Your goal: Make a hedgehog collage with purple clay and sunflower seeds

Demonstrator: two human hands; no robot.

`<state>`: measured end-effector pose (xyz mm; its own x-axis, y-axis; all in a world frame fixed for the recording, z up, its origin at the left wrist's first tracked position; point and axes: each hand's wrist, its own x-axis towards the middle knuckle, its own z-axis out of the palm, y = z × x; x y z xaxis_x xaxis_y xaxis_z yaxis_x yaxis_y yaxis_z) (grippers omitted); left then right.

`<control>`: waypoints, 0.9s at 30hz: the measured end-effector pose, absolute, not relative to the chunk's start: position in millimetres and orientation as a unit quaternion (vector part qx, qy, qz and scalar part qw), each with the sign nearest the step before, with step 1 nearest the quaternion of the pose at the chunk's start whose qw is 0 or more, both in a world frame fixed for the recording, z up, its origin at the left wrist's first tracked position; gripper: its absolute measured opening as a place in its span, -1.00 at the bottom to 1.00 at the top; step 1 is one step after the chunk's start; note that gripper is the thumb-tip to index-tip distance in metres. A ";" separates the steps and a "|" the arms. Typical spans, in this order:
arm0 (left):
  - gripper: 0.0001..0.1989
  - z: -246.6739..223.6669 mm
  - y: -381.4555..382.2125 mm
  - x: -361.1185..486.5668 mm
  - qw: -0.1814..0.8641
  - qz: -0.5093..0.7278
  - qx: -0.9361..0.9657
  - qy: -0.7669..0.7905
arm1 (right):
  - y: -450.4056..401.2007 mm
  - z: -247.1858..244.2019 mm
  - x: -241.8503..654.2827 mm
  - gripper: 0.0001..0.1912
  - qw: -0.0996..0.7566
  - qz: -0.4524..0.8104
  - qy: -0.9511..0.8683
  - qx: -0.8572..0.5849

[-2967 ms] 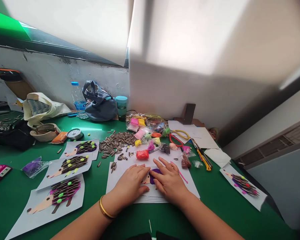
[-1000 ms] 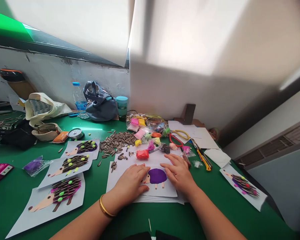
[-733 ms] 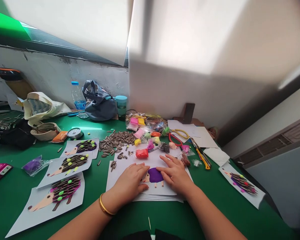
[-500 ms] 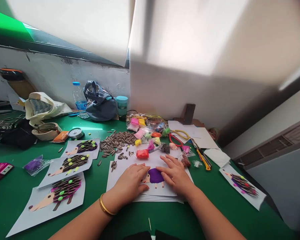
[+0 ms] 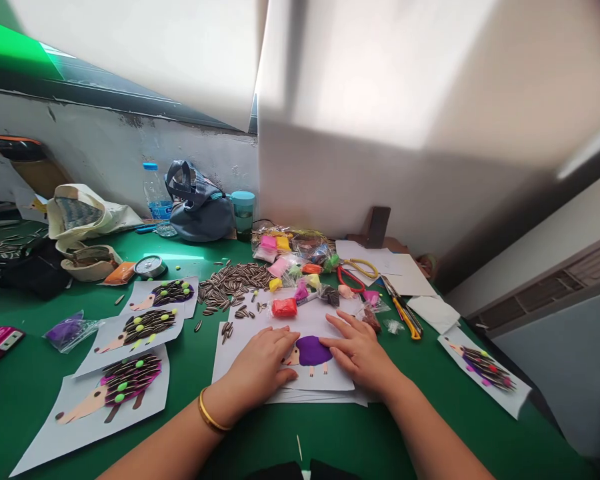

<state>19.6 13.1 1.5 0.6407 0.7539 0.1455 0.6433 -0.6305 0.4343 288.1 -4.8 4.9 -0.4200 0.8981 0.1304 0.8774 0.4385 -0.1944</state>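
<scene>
A clay hedgehog [image 5: 314,351] with a smooth purple body, peach face and small legs lies on white paper [image 5: 325,383] in front of me. My left hand [image 5: 264,360] rests flat on the sheet at the hedgehog's face, fingers stretched out and partly covering the snout. On the other side, my right hand [image 5: 357,350] lies with spread fingers, its fingertips at the right edge of the purple body. Neither hand grips anything. Just beyond the fingers sits a red clay packet [image 5: 285,307]. A few sunflower seeds [image 5: 227,331] lie on the paper left of it.
A pile of sunflower seeds [image 5: 235,283] lies behind the paper. Finished hedgehog pictures [image 5: 130,387] are at left, another picture [image 5: 480,370] at right. Scissors [image 5: 357,270], a yellow cutter [image 5: 411,323], clay bags [image 5: 293,263], a blue bag [image 5: 203,210] and a bottle [image 5: 157,200] stand around.
My right hand has shifted slightly to the right, uncovering more of the purple body. My left hand stays in place. The view has moved very little.
</scene>
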 end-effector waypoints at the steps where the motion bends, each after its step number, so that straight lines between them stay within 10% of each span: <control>1: -0.34 1.7 13.2 19.6 0.173 0.158 0.889 0.393 | -5.3 5.1 288.6 -0.65 0.107 0.047 -0.840 -0.530; 27: -0.32 1.5 12.8 18.5 0.170 0.158 0.890 0.392 | -25.2 3.5 298.7 -0.69 0.174 0.001 -0.846 -0.504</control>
